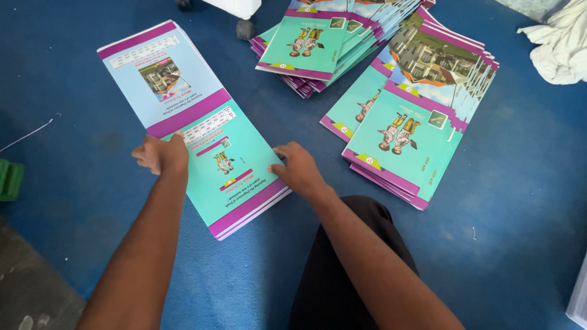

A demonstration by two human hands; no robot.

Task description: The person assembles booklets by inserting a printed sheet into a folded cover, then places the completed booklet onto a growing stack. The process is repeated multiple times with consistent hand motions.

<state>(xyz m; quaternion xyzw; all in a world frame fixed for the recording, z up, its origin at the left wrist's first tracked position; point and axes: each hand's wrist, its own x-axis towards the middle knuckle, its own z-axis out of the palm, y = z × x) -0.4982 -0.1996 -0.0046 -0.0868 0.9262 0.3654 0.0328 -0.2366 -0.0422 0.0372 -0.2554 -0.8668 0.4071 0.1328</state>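
A stack of printed cover sheets (pixel 202 122), teal and light blue with purple bands, lies flat on the blue floor in front of me. My left hand (pixel 161 154) rests on the stack's left edge with its fingers curled over the side. On the right edge, my right hand (pixel 298 168) presses flat with the fingers on the top sheet. Both hands squeeze the stack from opposite sides.
Two more fanned piles of the same covers lie beyond, one at the top centre (pixel 318 43), one at the right (pixel 416 116). White cloth (pixel 559 46) sits at the top right, a green object (pixel 9 179) at the left edge, a castor wheel (pixel 244 27) at the top. My dark-trousered knee (pixel 348 269) is below.
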